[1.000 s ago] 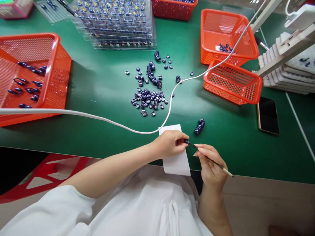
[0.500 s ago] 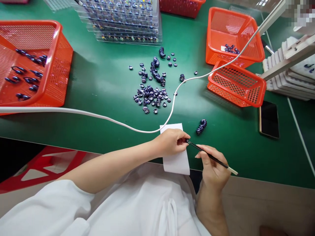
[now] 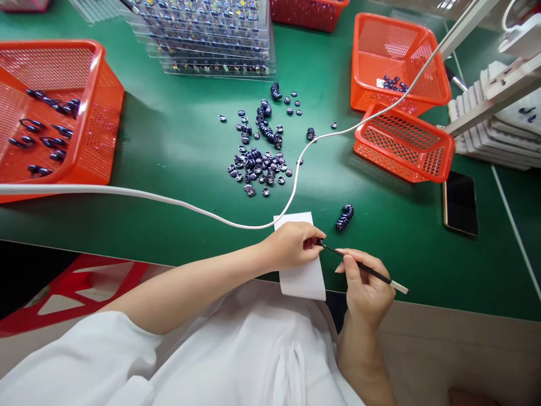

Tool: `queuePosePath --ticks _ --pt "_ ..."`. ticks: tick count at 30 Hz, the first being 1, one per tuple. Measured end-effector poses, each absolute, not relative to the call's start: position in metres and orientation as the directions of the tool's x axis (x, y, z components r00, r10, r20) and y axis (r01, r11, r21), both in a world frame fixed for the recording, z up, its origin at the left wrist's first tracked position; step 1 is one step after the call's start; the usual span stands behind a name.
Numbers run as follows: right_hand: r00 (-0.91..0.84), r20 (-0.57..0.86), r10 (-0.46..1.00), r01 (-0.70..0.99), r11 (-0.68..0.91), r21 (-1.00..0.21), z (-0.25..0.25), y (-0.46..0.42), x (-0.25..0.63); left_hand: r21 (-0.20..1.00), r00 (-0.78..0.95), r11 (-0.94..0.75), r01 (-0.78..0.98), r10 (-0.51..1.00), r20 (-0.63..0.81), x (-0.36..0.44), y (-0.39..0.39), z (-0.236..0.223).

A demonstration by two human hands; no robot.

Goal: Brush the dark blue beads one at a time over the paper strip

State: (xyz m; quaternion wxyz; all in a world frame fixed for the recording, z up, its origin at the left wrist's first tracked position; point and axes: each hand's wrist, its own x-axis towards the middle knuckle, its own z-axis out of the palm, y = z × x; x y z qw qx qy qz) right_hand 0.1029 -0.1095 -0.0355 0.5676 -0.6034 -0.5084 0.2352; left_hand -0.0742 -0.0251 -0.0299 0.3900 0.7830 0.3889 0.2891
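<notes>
My left hand (image 3: 296,246) is closed in a pinch above a white sheet of paper (image 3: 301,282) at the table's front edge. Between thumb and fingertip it holds a small dark piece (image 3: 320,242), mostly hidden. My right hand (image 3: 368,282) grips a thin black brush-like tool (image 3: 372,273) with a pale end. The tool's tip meets the dark piece at my left fingertips. Just beyond my hands, a short row of shiny dark-blue beads (image 3: 345,218) lies on the table. Farther off is a pile of loose dark-blue beads (image 3: 257,164), with a curved row of them (image 3: 266,124) behind it.
A white cable (image 3: 211,214) crosses the green table (image 3: 177,152), passing over the paper's far edge. An orange basket (image 3: 114,107) with dark rings stands left. Stacked clear trays (image 3: 220,70) are at the back. Two orange baskets (image 3: 443,73) and a phone (image 3: 460,203) are on the right.
The view has shifted very slightly. The tool has turned a little in my right hand, its tip still at the piece in my left fingers. Both hands stay nearly in place.
</notes>
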Motion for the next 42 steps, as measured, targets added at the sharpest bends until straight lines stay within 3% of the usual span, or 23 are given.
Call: queuePosePath --ticks 8,15,17,20,23,25,28,33,36,42 --pt "0.373 0.316 0.873 0.341 0.187 -0.921 -0.038 -0.109 0.1 0.855 0.541 -0.366 0.368 0.832 0.123 -0.075 -0.025 -0.029" --pt "0.46 0.326 0.826 0.209 0.257 -0.944 -0.038 -0.106 0.101 0.849 0.482 -0.329 0.413 0.87 0.103 -0.083 -0.02 -0.023" --pt "0.536 0.312 0.785 0.147 0.277 -0.95 -0.037 -0.105 0.101 0.75 0.405 -0.348 0.562 0.907 0.116 -0.096 -0.013 -0.014" --pt "0.626 0.262 0.734 0.052 0.297 -0.954 -0.037 -0.102 0.101 0.438 0.252 -0.279 0.854 0.96 0.12 -0.119 0.0 -0.002" --pt "0.682 0.22 0.697 -0.007 0.308 -0.951 -0.037 -0.099 0.102 0.214 0.167 -0.202 0.956 0.972 0.167 -0.127 0.006 0.005" --pt "0.712 0.219 0.668 -0.019 0.33 -0.944 -0.037 -0.098 0.102 0.183 0.217 -0.251 0.951 0.958 0.187 -0.119 0.003 0.005" --pt "0.74 0.211 0.639 -0.028 0.343 -0.939 -0.035 -0.097 0.103 0.212 0.407 -0.454 0.865 0.884 0.232 -0.095 -0.004 0.0" --pt "0.757 0.219 0.616 -0.011 0.346 -0.938 -0.033 -0.097 0.102 0.194 0.812 -0.858 0.476 0.513 0.277 -0.053 0.001 -0.008" --pt "0.756 0.237 0.61 0.004 0.357 -0.934 -0.034 -0.097 0.102 0.186 0.885 -0.901 0.392 0.425 0.19 -0.041 0.013 -0.01" --pt "0.747 0.241 0.62 0.005 0.357 -0.934 -0.034 -0.098 0.101 0.175 0.893 -0.896 0.408 0.431 0.126 -0.038 0.02 -0.014"
